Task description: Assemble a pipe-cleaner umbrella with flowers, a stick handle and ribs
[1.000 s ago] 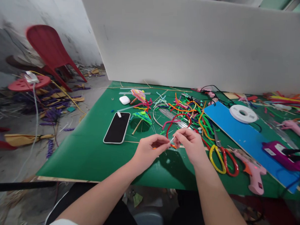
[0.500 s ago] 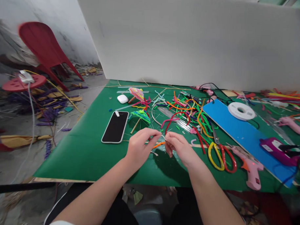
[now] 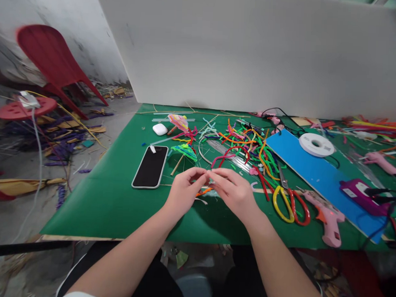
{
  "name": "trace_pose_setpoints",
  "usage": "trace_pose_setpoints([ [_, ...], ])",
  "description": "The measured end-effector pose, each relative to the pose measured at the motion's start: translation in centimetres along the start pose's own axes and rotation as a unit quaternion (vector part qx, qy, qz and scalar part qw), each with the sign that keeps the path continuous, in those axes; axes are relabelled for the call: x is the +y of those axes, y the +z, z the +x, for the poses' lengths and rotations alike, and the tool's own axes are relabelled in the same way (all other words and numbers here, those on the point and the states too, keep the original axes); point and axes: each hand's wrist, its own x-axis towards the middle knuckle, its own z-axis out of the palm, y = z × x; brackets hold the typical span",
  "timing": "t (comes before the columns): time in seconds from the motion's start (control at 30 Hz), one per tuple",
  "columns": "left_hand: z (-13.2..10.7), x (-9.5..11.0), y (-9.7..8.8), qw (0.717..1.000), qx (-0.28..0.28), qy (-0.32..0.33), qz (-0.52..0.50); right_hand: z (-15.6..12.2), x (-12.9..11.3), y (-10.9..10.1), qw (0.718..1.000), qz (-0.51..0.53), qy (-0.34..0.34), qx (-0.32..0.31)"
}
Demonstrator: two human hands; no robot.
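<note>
My left hand point(image 3: 184, 192) and my right hand point(image 3: 238, 194) meet above the green table, their fingertips pinched together. Between them is a small whitish piece point(image 3: 211, 180), mostly covered by the fingers, perhaps a bit of pipe cleaner. Just below the fingers lie an orange pipe cleaner point(image 3: 204, 192) and a short white strip point(image 3: 201, 201). Beyond my left hand stands a small green and blue umbrella shape point(image 3: 185, 151) on a stick. Farther back is a pink and yellow one point(image 3: 178, 121). Colourful pipe cleaners point(image 3: 250, 144) lie in a tangle beyond my right hand.
A phone point(image 3: 150, 167) and a white case point(image 3: 159, 129) lie to the left. On the right are scissors point(image 3: 291, 206), a pink glue gun point(image 3: 328, 218), a blue board point(image 3: 301, 163), a white spool point(image 3: 316, 145) and a purple plug block point(image 3: 363, 197). A white panel point(image 3: 246, 55) closes off the back.
My right hand has moved left and its fingers now press against the left hand's fingertips. The whitish piece, seen between the hands before, is now mostly hidden.
</note>
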Motion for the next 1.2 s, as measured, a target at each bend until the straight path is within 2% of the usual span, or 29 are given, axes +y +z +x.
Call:
trace_pose_setpoints([
  [0.07, 0.1, 0.0, 0.0, 1.0, -0.012, -0.01, 0.003, -0.1, 0.2, 0.1, 1.0, -0.022, -0.01, 0.004],
  [0.17, 0.0, 0.0, 0.0, 0.999, -0.032, -0.001, 0.023, 0.0, 0.1, 0.0, 0.999, -0.022, 0.022, 0.019],
  [0.23, -0.1, 0.0, 0.0, 0.995, -0.024, 0.051, 0.079, 0.3, -0.1, -0.2, 0.997, 0.007, 0.075, 0.013],
  [0.3, -0.2, -0.1, -0.2, 0.972, -0.001, 0.16, 0.171, 0.7, -0.4, -0.5, 0.984, 0.072, 0.162, -0.018],
  [0.37, -0.4, -0.1, -0.4, 0.921, 0.004, 0.294, 0.256, 1.0, -0.7, -0.9, 0.941, 0.191, 0.269, -0.069],
  [0.43, -0.5, -0.2, -0.6, 0.866, -0.01, 0.401, 0.298, 1.2, -0.8, -1.2, 0.867, 0.34, 0.347, -0.114],
  [0.5, -0.5, -0.2, -0.8, 0.83, -0.018, 0.458, 0.317, 1.2, -0.9, -1.2, 0.792, 0.457, 0.384, -0.13],
  [0.53, -0.5, -0.3, -0.9, 0.82, -0.016, 0.472, 0.322, 1.2, -0.9, -1.1, 0.766, 0.492, 0.394, -0.126],
  [0.6, -0.5, -0.3, -0.9, 0.811, -0.011, 0.485, 0.328, 1.1, -1.0, -0.7, 0.735, 0.526, 0.413, -0.111],
  [0.67, -0.6, -0.4, -0.7, 0.811, -0.016, 0.485, 0.327, 1.0, -1.2, -0.1, 0.73, 0.529, 0.422, -0.095],
  [0.73, -0.7, -0.5, -0.4, 0.825, -0.03, 0.471, 0.311, 0.9, -1.3, 0.5, 0.738, 0.521, 0.419, -0.088],
  [0.8, -1.0, -0.4, 0.0, 0.864, -0.041, 0.42, 0.274, 0.9, -1.3, 0.8, 0.745, 0.513, 0.417, -0.09],
  [0.9, -1.6, 0.0, 0.6, 0.954, -0.055, 0.246, 0.162, 1.0, -1.3, 0.8, 0.758, 0.493, 0.419, -0.08],
  [0.97, -1.8, 0.3, 0.9, 0.989, -0.085, 0.11, 0.053, 1.1, -1.3, 0.5, 0.777, 0.466, 0.421, -0.056],
  [1.0, -1.9, 0.5, 1.0, 0.993, -0.104, 0.055, 0.0, 1.2, -1.3, 0.4, 0.789, 0.447, 0.419, -0.04],
  [1.07, -1.8, 0.7, 1.1, 0.988, -0.132, -0.011, -0.073, 1.3, -1.2, 0.1, 0.817, 0.407, 0.409, -0.016],
  [1.2, -1.3, 0.6, 0.9, 0.983, -0.151, -0.041, -0.093, 1.3, -0.9, -0.4, 0.853, 0.341, 0.395, 0.003],
])
